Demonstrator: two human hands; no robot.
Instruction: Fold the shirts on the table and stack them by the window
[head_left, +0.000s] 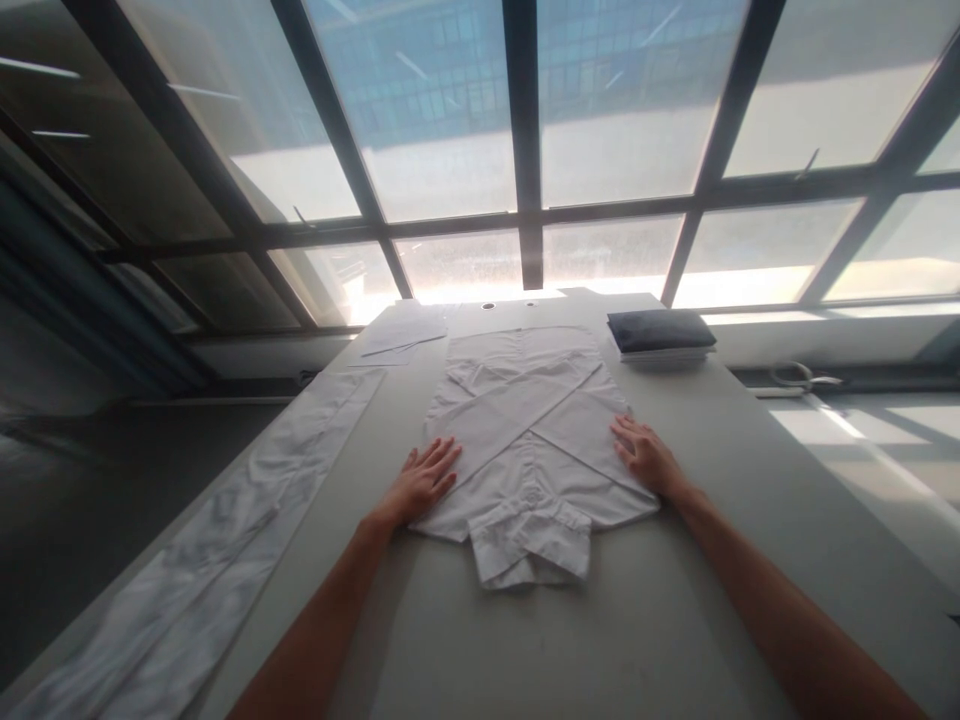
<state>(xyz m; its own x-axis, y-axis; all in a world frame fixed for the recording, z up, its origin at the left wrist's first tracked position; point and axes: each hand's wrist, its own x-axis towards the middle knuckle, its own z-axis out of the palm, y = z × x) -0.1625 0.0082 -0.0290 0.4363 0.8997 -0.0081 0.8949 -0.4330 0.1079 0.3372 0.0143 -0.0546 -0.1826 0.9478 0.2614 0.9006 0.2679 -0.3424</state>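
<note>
A white shirt (517,400) lies flat on the white table (480,650), its sleeves folded crosswise over the body. Both cuffs overlap and stick out past the edge nearest me. My left hand (426,478) rests on the shirt's left edge, palm down with fingers outstretched. On the opposite edge, my right hand (646,455) lies with its fingers extended, touching the cloth. Neither hand grips anything.
A dark folded cloth (661,330) sits on a pale stack at the back right. Paper sheets (397,335) lie at the back left. A long strip of crumpled white fabric (225,540) runs along the left side. Large windows (450,110) rise behind the table.
</note>
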